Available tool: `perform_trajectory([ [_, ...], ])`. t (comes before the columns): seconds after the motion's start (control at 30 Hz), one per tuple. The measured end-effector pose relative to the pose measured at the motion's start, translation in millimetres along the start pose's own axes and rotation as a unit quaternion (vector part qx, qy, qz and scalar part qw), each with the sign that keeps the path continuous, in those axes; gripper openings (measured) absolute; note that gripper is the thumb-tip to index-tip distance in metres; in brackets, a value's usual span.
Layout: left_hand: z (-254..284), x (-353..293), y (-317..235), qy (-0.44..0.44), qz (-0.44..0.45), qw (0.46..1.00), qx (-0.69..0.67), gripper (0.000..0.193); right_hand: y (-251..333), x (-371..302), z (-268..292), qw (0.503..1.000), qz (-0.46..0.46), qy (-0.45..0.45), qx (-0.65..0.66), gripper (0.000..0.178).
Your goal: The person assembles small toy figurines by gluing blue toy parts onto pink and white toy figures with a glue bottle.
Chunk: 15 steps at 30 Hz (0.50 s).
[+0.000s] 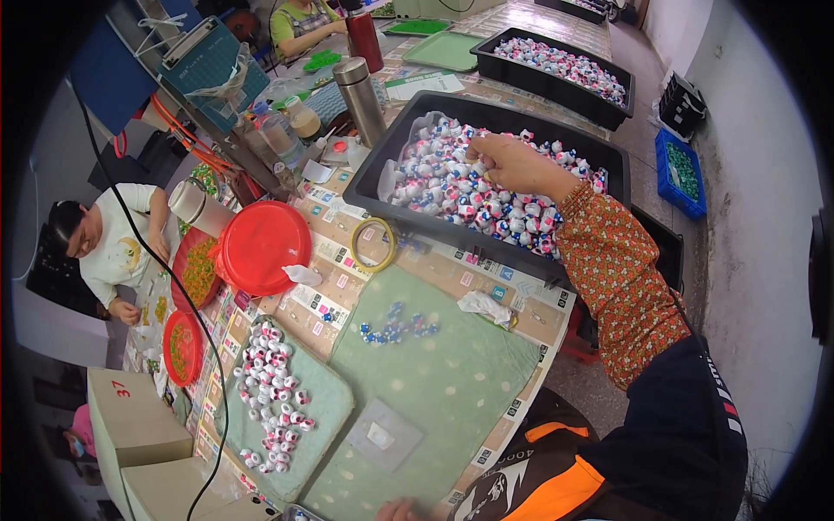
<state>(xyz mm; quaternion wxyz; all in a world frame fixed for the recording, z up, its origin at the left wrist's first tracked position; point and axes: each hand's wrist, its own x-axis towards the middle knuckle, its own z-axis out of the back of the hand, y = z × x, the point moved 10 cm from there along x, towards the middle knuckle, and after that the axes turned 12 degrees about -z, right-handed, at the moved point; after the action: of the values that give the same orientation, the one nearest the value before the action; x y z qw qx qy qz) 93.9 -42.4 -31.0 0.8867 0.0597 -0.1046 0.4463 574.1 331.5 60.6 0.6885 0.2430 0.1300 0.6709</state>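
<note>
My right hand (514,165), in a patterned orange sleeve, reaches over a black bin (369,178) filled with small white, pink and blue plastic figures (443,191). Its fingers are curled down at the top of the pile; what they hold, if anything, is hidden. At the lower edge only part of my left hand (397,511) shows, near the green mat (469,347), its fingers mostly cut off. On that mat lie a loose cluster of small blue and white parts (395,328) and a flat clear packet (385,434). White and pink pieces (271,382) lie on a pale green tray (321,412) to the left.
A yellow tape roll (356,247), crumpled white plastic (486,306) and a red lid (269,247) lie on the table. A steel thermos (359,102) stands behind the bin's left side. Another filled bin (556,82) is farther back. Two people work across the table.
</note>
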Motion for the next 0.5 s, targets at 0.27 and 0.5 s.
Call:
perform_trajectory([
  [0.27, 18.8, 17.2, -12.1, -0.038, -0.014, 0.999, -0.026, 0.028, 16.0, -9.2, 4.6, 0.999, 0.038, -0.012, -0.037, 0.036],
  [0.5, 15.8, 2.5, -3.6, -0.068, 0.135, 0.985, -0.079, 0.020, 11.5, -8.7, 3.2, 0.995, 0.088, 0.020, -0.052, 0.050],
])
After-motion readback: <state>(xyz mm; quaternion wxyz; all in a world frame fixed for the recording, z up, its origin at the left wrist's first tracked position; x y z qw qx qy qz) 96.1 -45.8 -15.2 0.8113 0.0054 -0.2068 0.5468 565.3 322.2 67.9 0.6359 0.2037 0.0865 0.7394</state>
